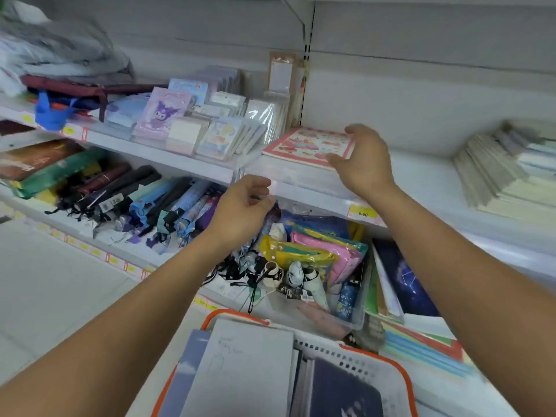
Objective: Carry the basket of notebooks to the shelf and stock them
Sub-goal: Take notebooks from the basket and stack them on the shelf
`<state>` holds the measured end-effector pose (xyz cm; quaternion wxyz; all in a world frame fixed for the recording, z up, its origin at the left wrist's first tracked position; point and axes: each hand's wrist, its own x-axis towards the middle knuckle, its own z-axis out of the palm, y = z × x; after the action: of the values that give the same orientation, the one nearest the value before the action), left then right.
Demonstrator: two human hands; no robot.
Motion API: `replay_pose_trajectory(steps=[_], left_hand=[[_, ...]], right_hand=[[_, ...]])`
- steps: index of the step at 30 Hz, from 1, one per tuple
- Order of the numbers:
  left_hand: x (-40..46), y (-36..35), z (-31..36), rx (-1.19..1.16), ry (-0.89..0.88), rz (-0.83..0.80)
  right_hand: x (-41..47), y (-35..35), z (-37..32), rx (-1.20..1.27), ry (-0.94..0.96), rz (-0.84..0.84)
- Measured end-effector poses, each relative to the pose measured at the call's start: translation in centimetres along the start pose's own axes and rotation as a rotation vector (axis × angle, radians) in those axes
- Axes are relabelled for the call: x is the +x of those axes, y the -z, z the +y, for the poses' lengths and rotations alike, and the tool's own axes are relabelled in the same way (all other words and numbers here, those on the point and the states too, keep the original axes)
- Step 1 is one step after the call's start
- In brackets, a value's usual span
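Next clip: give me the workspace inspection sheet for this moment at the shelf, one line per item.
Surface: white shelf, bare between the pink notebook and a paper stack at the right.
Job's things: pink notebook lies flat at the shelf's front edge; basket, white with orange rim, sits below and holds grey and dark notebooks.
Clutter: packaged notepads left of the pink notebook; folded umbrellas on the lower shelf; pouches in a clear bin.
Hands: right hand holds the pink notebook's right edge; left hand hovers at the shelf's front rail, fingers loosely curled, holding nothing.
Cables: nothing seen.
Surroundings: yellow price tag on the rail; pale floor at the left.
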<state>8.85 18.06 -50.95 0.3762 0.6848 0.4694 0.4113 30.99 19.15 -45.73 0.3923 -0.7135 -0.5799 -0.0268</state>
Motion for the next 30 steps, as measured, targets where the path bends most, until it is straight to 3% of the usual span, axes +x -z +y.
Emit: replay_pose_trajectory(steps=[2,3,5,8,10,13,18,24,30], left_hand=[[-3.0,-0.6,-2.2,0.152,0.038,-0.118],[-4.5,-0.8,-3.4,0.244,0.082,-0.196],[-7.3,-0.9,-5.6,0.461,0.165,-0.389],[-11.0,-0.2,-8.1,0.712,0.258,-0.637],[-12.4,0.5,-9.4,0.763,0.332,-0.688],[-13.1,0.7,-10.7,0.856,0.410,-0.754],[-13.6,0.7,-12.7,1.005,0.568,-0.789],[-15.1,0.6,-16.1,0.962,0.893,-0.934],[-14.2,1.3,-17.7,0.729,1.019,-0.799]], right_hand=[[-7.0,0.2,-0.7,0.230,0.204,0.230],[-10.8,-0.4,-0.9,0.352,0.222,0.207],[-17.4,-4.1,0.7,0.445,0.103,-0.071],[-25.2,-11.1,5.6,0.238,-0.411,-0.735],[-29.0,-13.2,8.3,0.182,-0.703,-0.913],[-31.8,-13.8,9.7,0.233,-0.866,-0.952],[-33.0,-15.2,9.1,0.271,-0.844,-0.945],[-33.2,-15.9,10.1,0.318,-0.884,-0.897],[-33.3,-15.6,10.3,0.251,-0.717,-0.800]])
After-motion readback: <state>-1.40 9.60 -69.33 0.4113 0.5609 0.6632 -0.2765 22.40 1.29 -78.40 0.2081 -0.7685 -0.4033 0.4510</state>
